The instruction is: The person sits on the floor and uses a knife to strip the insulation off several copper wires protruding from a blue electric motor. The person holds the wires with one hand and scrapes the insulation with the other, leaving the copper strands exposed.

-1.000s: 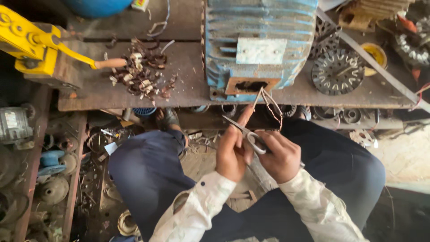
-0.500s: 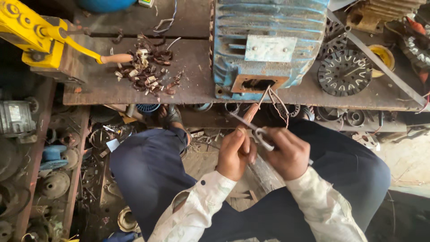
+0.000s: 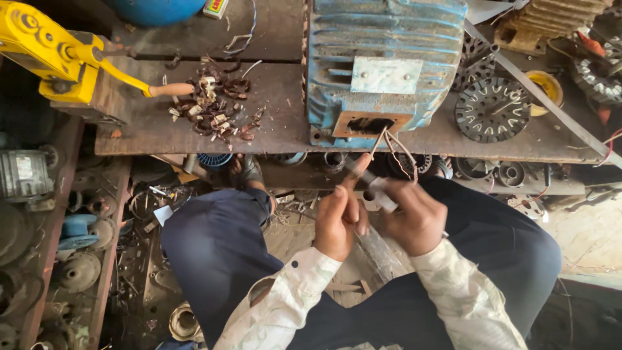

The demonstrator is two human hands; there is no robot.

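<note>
Two bare hands are held close together above the lap, just below the edge of the workbench. The left hand is closed around a thin copper-coloured wire, which is pinched between thumb and forefinger and is led up into the opening of the blue motor housing. The right hand is clamped on a small grey tool, blurred in the head view, so its kind cannot be told; its tip is pointed up and left toward the pinched wire. Several more wire ends are seen hanging loose from the same rectangular opening, just above the right hand.

The finned housing is set on the rusty metal bench top, with a plain grey plate fixed on its upper face. Left of it on the bench, a heap of brown and pale scraps is spread, and a yellow hand-lever tool with a wooden grip is set at the far left. Right of the housing, a round slotted black disc is laid flat, and a long metal bar is laid slantwise across it. Dark blue trousers and pale patterned sleeves are worn by the person. Old motor parts are heaped on the floor at the left.
</note>
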